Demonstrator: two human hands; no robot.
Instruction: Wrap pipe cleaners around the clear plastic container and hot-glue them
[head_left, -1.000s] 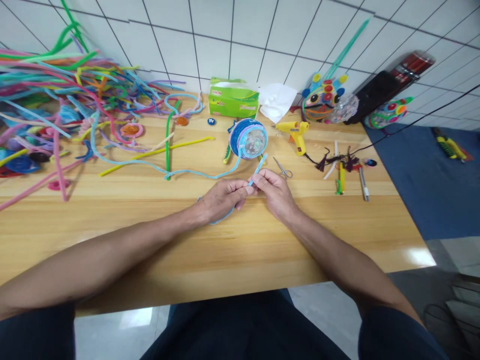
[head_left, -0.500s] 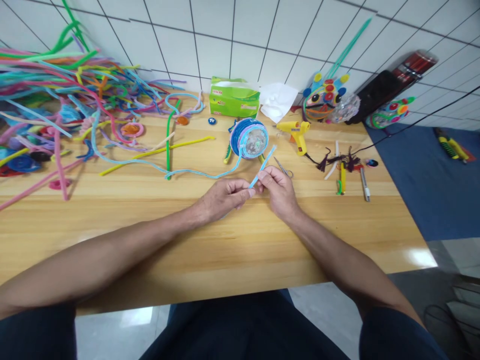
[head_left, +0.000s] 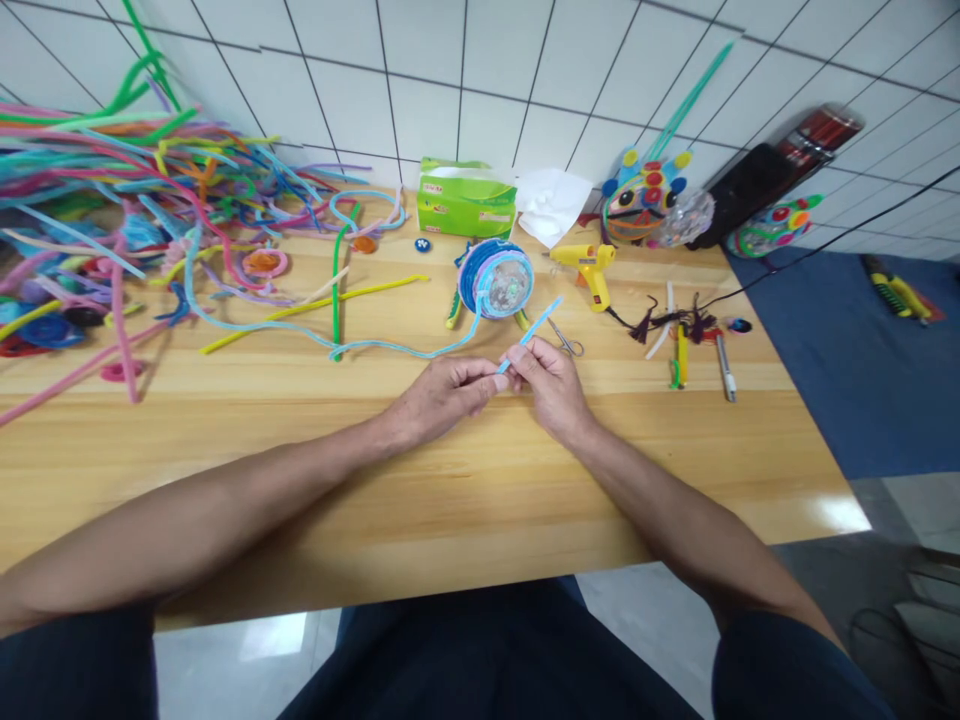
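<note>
Between my two hands is a short light-blue pipe cleaner (head_left: 538,322), its free end pointing up and to the right. My left hand (head_left: 461,395) pinches its lower end. My right hand (head_left: 551,385) is closed on it a little higher, thumb on top. Just beyond my hands lies a round piece (head_left: 506,280) wound with blue and purple pipe cleaners, clear at its middle. From it a long light-blue strand (head_left: 397,348) trails left across the table. Small scissors (head_left: 568,340) lie beside my right hand, partly hidden.
A heap of coloured pipe cleaners (head_left: 150,190) fills the left back. Along the wall stand a green tissue pack (head_left: 465,205), a decorated bottle figure (head_left: 645,205) and a dark red flask (head_left: 817,140). A yellow glue gun (head_left: 589,268) and a cutter knife (head_left: 726,368) lie to the right.
My right thumb and fingers have shifted slightly along the short light-blue pipe cleaner, and its free end has tilted a little to the right. My left hand keeps its pinch.
</note>
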